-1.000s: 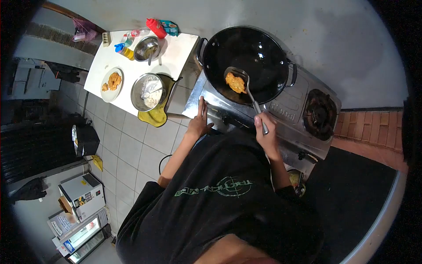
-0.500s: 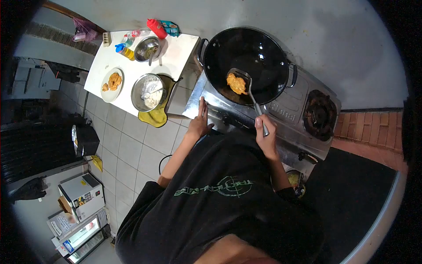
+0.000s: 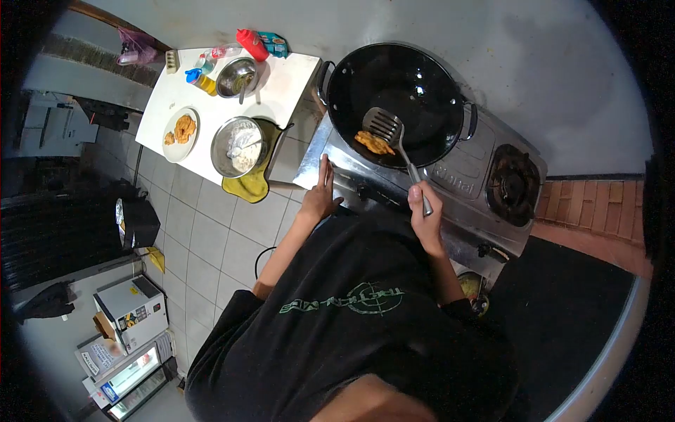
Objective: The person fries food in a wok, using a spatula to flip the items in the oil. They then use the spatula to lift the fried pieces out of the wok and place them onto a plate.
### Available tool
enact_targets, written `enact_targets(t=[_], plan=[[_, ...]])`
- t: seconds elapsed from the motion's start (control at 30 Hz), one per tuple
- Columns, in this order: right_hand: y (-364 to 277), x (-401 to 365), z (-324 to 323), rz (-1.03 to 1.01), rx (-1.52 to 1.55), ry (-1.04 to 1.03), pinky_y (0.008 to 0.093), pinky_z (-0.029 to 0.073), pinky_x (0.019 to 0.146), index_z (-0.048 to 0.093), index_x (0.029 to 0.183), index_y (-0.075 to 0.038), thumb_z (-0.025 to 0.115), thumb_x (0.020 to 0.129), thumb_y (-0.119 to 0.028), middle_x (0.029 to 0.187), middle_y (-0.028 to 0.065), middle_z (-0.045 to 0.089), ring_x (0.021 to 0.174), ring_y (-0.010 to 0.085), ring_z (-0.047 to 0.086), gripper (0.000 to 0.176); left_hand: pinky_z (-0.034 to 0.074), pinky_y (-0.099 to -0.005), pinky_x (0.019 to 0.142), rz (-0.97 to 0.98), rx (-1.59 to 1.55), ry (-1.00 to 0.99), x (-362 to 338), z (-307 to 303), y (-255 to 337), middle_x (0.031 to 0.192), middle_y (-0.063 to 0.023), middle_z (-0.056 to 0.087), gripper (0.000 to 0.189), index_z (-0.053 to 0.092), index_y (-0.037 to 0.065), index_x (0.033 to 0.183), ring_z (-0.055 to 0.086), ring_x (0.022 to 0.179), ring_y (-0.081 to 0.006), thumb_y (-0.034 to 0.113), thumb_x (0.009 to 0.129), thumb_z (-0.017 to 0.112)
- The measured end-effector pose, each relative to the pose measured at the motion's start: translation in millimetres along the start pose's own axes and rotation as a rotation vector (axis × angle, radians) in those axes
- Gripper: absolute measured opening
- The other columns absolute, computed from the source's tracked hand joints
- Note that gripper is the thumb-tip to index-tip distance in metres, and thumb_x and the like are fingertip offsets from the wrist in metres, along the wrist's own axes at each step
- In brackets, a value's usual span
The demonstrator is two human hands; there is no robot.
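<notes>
Open room above the far half of the wok [image 3: 394, 84], spatula [image 3: 412, 171] in the way at the near rim

Kitchen, gas stove [image 3: 472, 167], black wok [image 3: 394, 81], tiled floor [image 3: 207, 214]

A browned fried piece [image 3: 373, 143] touches the slotted spatula [image 3: 383, 123] inside the black wok [image 3: 404, 77]
</notes>
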State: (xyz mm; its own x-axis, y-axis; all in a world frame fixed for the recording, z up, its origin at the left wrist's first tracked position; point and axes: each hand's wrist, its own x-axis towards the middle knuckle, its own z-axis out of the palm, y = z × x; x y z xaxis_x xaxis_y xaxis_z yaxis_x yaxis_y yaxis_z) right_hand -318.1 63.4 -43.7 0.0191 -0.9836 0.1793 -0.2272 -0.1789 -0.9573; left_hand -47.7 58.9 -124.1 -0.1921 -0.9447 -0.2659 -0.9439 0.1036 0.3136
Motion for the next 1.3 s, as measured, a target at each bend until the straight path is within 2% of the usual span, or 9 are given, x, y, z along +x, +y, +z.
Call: enact_targets(t=[0.23, 0.57, 0.73, 0.83, 1.0, 1.13, 1.23, 1.3], plan=[[-15.1, 3.5, -0.5, 0.193, 0.245, 0.034, 0.0233, 0.031, 0.053, 0.047, 0.072, -0.006, 0.046, 0.102, -0.029, 0.065, -0.0028, 0.043, 0.059, 0.006, 0.038, 0.038, 0.055, -0.0455, 0.078, -0.04, -0.011, -0.048, 0.2, -5.2, 3.3, 0.158, -0.0181, -0.014, 0.104, 0.012, -0.003, 0.15, 0.067, 0.089, -0.0423, 0.037, 0.078, 0.075], [-14.7, 1.4, -2.4, 0.202, 0.278, -0.001, 0.0241, 0.033, 0.054, 0.049, 0.074, -0.005, 0.047, 0.102, -0.028, 0.065, -0.0014, 0.046, 0.061, 0.0067, 0.042, 0.036, 0.056, -0.0444, 0.078, -0.052, 0.008, -0.068, 0.1, -6.6, 5.9, 0.158, -0.0198, -0.016, 0.105, 0.012, -0.003, 0.151, 0.068, 0.089, -0.0411, 0.039, 0.078, 0.074], [-9.0, -0.9, 2.6, 0.057, 0.122, 0.004, 0.0275, 0.035, 0.056, 0.05, 0.077, -0.003, 0.049, 0.101, -0.024, 0.064, 0.001, 0.045, 0.062, 0.0099, 0.042, 0.032, 0.056, -0.0445, 0.079, -0.025, 0.013, -0.051, 0.5, -3.6, 2.0, 0.158, -0.0199, -0.016, 0.105, 0.011, -0.002, 0.151, 0.067, 0.09, -0.0414, 0.04, 0.079, 0.074], [-7.3, -2.0, 3.1, 0.096, 0.144, -0.009, 0.0278, 0.035, 0.056, 0.05, 0.078, -0.002, 0.049, 0.1, -0.023, 0.064, 0.0017, 0.044, 0.062, 0.0105, 0.042, 0.031, 0.055, -0.0449, 0.079, -0.068, 0.005, -0.11, 1.9, -4.1, 5.8, 0.158, -0.0191, -0.016, 0.104, 0.011, -0.002, 0.151, 0.067, 0.09, -0.0421, 0.04, 0.079, 0.074], [-11.9, -2.1, 3.1, 0.088, 0.114, -0.002, 0.0281, 0.036, 0.057, 0.051, 0.078, -0.002, 0.049, 0.1, -0.023, 0.064, 0.0022, 0.044, 0.062, 0.0109, 0.042, 0.031, 0.055, -0.0452, 0.079, -0.037, -0.03, -0.05, 0.7, -1.4, 1.7, 0.158, -0.0172, -0.016, 0.105, 0.011, -0.002, 0.151, 0.067, 0.09, -0.0423, 0.038, 0.078, 0.074], [-7.8, -3.1, 2.9, 0.096, 0.12, 0.022, 0.0285, 0.036, 0.057, 0.051, 0.078, -0.001, 0.049, 0.1, -0.023, 0.065, 0.0028, 0.045, 0.062, 0.011, 0.043, 0.031, 0.055, -0.0452, 0.079, -0.085, -0.021, -0.099, 2.0, -4.0, 4.0, 0.158, -0.0169, -0.016, 0.105, 0.012, -0.002, 0.151, 0.067, 0.089, -0.0421, 0.038, 0.077, 0.075], [-5.7, -1.3, 0.0, 0.096, 0.106, 0.022, 0.0282, 0.036, 0.057, 0.052, 0.079, -0.001, 0.049, 0.1, -0.023, 0.065, 0.0024, 0.046, 0.063, 0.0109, 0.043, 0.031, 0.055, -0.0448, 0.078, -0.037, -0.006, -0.049, 2.1, -1.8, 2.4, 0.158, -0.0182, -0.016, 0.104, 0.012, -0.002, 0.151, 0.067, 0.088, -0.0416, 0.039, 0.078, 0.074], [-3.5, -1.3, -0.9, 0.081, 0.098, 0.021, 0.0281, 0.036, 0.057, 0.052, 0.08, -0.001, 0.049, 0.1, -0.024, 0.065, 0.0024, 0.045, 0.063, 0.0108, 0.043, 0.031, 0.056, -0.0443, 0.078, -0.083, 0.009, -0.132, 3.1, -6.8, 5.7, 0.158, -0.0197, -0.017, 0.104, 0.012, -0.002, 0.151, 0.067, 0.088, -0.0412, 0.04, 0.079, 0.073]])
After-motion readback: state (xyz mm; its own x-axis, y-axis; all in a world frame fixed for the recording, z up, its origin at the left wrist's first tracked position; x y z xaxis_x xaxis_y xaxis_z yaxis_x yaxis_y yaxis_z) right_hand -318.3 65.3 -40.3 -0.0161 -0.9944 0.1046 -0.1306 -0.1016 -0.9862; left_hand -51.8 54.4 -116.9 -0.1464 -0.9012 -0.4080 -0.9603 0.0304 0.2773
